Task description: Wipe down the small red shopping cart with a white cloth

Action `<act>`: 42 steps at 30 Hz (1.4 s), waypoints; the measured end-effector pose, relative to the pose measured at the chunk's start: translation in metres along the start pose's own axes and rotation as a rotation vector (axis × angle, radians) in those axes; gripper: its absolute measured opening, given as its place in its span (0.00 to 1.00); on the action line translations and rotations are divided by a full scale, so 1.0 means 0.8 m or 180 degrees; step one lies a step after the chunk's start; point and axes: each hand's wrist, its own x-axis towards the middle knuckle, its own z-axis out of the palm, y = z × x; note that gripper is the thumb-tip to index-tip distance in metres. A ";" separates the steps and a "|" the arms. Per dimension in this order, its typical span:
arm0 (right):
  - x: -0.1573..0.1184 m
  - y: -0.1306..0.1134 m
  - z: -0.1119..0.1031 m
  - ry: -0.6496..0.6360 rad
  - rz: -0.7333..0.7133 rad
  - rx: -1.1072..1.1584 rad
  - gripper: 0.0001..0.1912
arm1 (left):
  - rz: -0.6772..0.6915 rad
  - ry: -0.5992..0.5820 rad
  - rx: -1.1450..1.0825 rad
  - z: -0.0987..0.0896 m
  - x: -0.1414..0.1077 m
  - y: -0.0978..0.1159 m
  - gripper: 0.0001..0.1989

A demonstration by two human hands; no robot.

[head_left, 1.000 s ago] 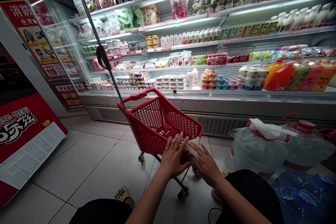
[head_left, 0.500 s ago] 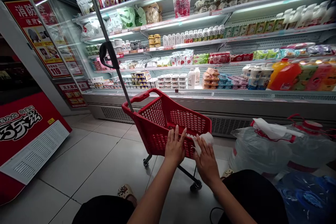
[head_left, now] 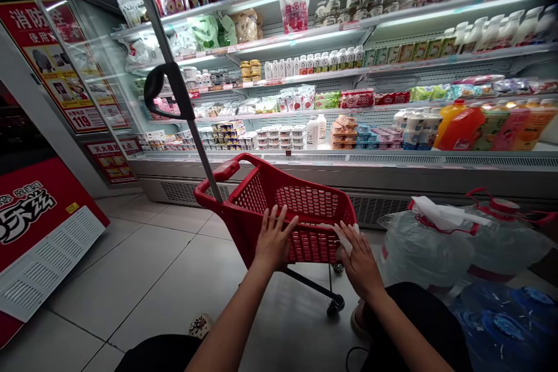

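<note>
Rotated since the earlier frame, the red shopping cart (head_left: 311,231) is presented more broadside before the hands. Its long axis is angled rightward from handle (head_left: 229,170) to front corner, where white cloth (head_left: 342,239) is covered by the right hand (head_left: 361,261); pinched or pressed cannot be told. The left hand (head_left: 272,244) is spread, released, at the rim.

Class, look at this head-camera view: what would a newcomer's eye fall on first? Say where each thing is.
Probably the bright red shopping cart in the middle, with the left hand spread at its near side and the right hand at its right end, a white cloth under the fingers. Next might come the lit, stocked refrigerated shelves behind it.
</note>
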 end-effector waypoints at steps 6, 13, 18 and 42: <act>0.032 -0.047 0.031 0.0348 -0.0080 0.0213 0.31 | -0.0112 -0.0041 0.0096 -0.003 -0.001 0.004 0.40; 0.042 -0.100 0.040 -0.0046 -0.0799 -0.0176 0.34 | -0.0272 0.0098 0.0333 0.002 -0.014 0.010 0.45; 0.014 -0.047 0.007 -0.0174 -0.0631 -0.0415 0.33 | -0.0272 0.0077 0.0286 0.000 -0.020 0.009 0.46; 0.021 -0.016 0.011 -0.0228 -0.0387 -0.0427 0.32 | -0.0251 -0.0078 0.0051 0.001 -0.009 0.017 0.46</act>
